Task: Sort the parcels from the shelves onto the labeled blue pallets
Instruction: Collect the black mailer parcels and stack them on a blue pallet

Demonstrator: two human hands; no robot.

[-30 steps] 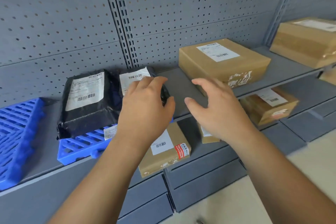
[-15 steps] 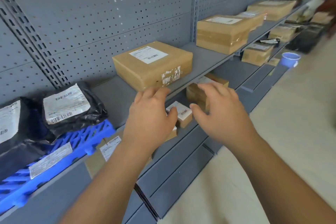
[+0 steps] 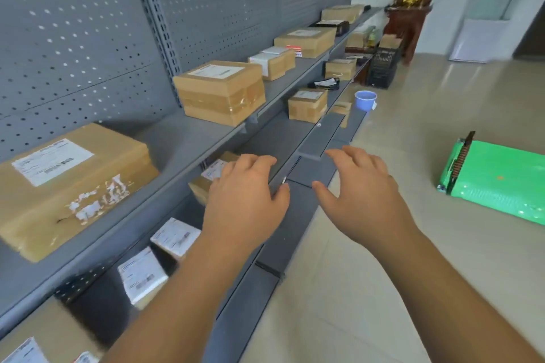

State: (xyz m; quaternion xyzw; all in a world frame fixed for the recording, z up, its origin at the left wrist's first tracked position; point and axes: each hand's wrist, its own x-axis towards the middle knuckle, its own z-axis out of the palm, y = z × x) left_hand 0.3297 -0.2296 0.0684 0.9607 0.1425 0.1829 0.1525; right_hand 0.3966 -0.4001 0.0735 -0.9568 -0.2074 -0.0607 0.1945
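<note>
My left hand (image 3: 244, 200) and my right hand (image 3: 364, 194) hover palm down in front of the grey shelving, fingers loosely spread, holding nothing. A large brown parcel (image 3: 67, 183) with a white label lies on the upper shelf at the left. Further along that shelf sits a taped cardboard box (image 3: 219, 91). Small white-labelled parcels (image 3: 175, 237) lie on the lower shelf under my left forearm. A brown parcel (image 3: 206, 180) is partly hidden behind my left hand. No blue pallet is in view.
More cardboard parcels (image 3: 306, 104) line both shelves toward the far end. A blue cup (image 3: 365, 99) and a black crate (image 3: 383, 68) stand on the tiled floor by the shelf. A green padded bag (image 3: 498, 183) lies on the floor at the right.
The view has swung right along the shelving; the black bags and blue pallet have left the frame. Both hands stayed empty and drifted with the view, off the black bag.
</note>
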